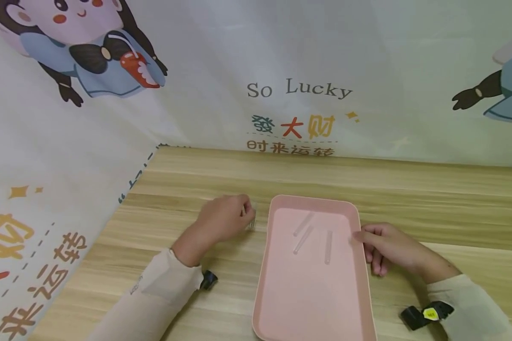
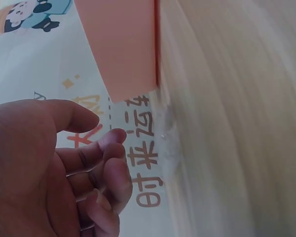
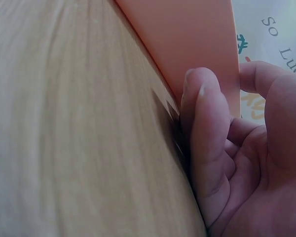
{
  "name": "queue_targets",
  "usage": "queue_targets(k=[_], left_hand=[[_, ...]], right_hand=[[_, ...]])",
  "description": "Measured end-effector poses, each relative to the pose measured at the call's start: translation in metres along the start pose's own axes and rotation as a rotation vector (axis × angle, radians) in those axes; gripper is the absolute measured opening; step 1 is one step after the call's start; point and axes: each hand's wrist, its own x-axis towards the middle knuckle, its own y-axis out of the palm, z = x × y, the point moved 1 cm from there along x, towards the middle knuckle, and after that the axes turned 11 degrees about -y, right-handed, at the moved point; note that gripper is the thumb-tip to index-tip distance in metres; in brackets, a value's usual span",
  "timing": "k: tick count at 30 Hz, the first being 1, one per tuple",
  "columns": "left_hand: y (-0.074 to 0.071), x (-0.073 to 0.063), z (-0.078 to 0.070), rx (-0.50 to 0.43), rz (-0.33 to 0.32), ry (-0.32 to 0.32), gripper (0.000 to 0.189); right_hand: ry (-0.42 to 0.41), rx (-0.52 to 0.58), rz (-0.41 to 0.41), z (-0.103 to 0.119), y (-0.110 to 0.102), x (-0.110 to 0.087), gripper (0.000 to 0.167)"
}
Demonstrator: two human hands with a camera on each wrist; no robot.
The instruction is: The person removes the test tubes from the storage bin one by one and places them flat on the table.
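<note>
A pink tray [image 1: 311,293] lies on the wooden table, with three clear tubes [image 1: 328,247] on its floor toward the far end. To its left, my left hand [image 1: 226,218] hovers by some clear tubes [image 1: 252,221] on the table. The left wrist view shows that hand's fingers [image 2: 116,173] loosely bent, a gap between thumb and index, and nothing held; the clear pieces [image 2: 166,143] beyond are blurred. My right hand [image 1: 394,248] grips the tray's right side, thumb over the rim and fingers against the outer wall [image 3: 197,44].
Wooden table [image 1: 409,189] surrounds the tray. A printed white cloth [image 1: 205,85] hangs behind it and along the left. Black wrist devices sit on the left sleeve [image 1: 166,279] and right sleeve [image 1: 473,303].
</note>
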Motion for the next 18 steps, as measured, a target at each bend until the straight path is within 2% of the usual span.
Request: queue_targets(k=[7,18], left_hand=[[-0.004,-0.005,-0.017,-0.031,0.013,0.029,0.017],[0.001,-0.012,-0.048,-0.009,-0.016,0.140,0.019]], right_hand=[[0.002,0.008,-0.005,0.000,-0.001,0.001,0.044],[-0.006,0.004,-0.005,0.001,-0.001,0.000,0.046]])
